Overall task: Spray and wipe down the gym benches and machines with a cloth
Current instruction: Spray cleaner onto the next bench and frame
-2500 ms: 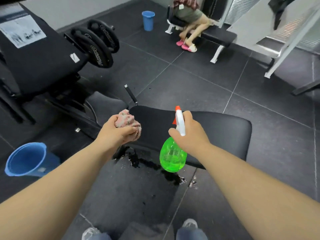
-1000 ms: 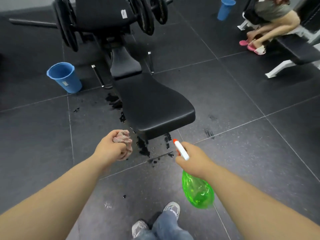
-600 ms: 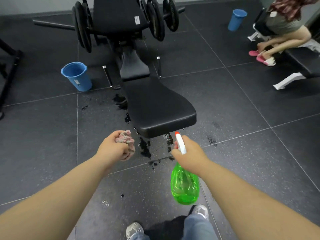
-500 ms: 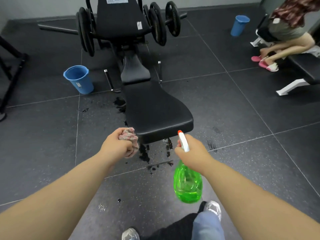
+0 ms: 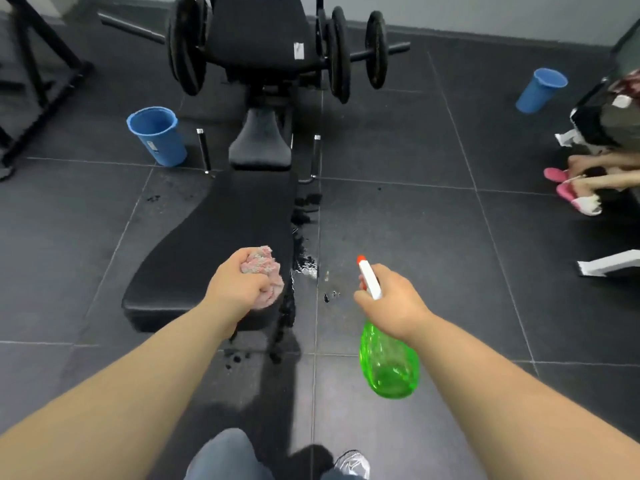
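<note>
A black padded bench [image 5: 207, 251] stretches away from me towards a weight machine [image 5: 263, 46] hung with black plates. My left hand [image 5: 239, 289] grips a bunched pink cloth [image 5: 263, 268] over the bench's near right corner. My right hand [image 5: 391, 299] holds a green spray bottle [image 5: 388, 362] by its white and orange head, off to the right of the bench over the floor, nozzle pointing away from me.
A blue bucket [image 5: 156, 136] stands left of the bench, another blue bucket [image 5: 540, 90] at the far right. Wet dark patches [image 5: 301, 244] lie on the floor by the bench's right edge. A person [image 5: 602, 174] sits on another bench at the right. A black frame [image 5: 38, 81] stands far left.
I have stepped round to the bench's near end and the view has swung left. My left hand with the cloth has come over the pad; the bottle now hangs right of the bench.
</note>
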A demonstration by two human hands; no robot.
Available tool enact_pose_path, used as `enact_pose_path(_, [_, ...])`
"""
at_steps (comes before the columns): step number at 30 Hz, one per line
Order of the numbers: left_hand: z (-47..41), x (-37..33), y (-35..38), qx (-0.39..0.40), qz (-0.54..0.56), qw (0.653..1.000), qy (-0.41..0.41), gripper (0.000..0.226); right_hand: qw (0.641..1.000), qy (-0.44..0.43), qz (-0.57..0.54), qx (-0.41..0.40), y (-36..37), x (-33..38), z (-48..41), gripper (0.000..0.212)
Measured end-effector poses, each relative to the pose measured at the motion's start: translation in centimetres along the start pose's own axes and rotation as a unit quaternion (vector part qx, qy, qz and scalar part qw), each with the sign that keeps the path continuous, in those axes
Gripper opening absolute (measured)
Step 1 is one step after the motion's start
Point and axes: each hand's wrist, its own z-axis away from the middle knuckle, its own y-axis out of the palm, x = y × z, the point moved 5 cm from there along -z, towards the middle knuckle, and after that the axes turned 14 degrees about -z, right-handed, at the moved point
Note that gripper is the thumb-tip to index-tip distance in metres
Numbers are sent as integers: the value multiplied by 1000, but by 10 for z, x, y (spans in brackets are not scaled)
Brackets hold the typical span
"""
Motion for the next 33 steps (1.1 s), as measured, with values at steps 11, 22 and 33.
enact_pose_path(11, [-186, -31, 73, -71, 19, 995, -67, 56, 990, -19, 40, 134, -41, -2, -226, 15])
enact_pose_path(22, [-453, -41, 205, -32, 104, 986, -124, 42, 980, 0, 78, 184, -20, -55, -517, 13])
enact_pose_path(33, [-736, 188, 283, -217, 215, 931, -200, 33, 928, -145, 174, 297, 201, -207, -818, 30])
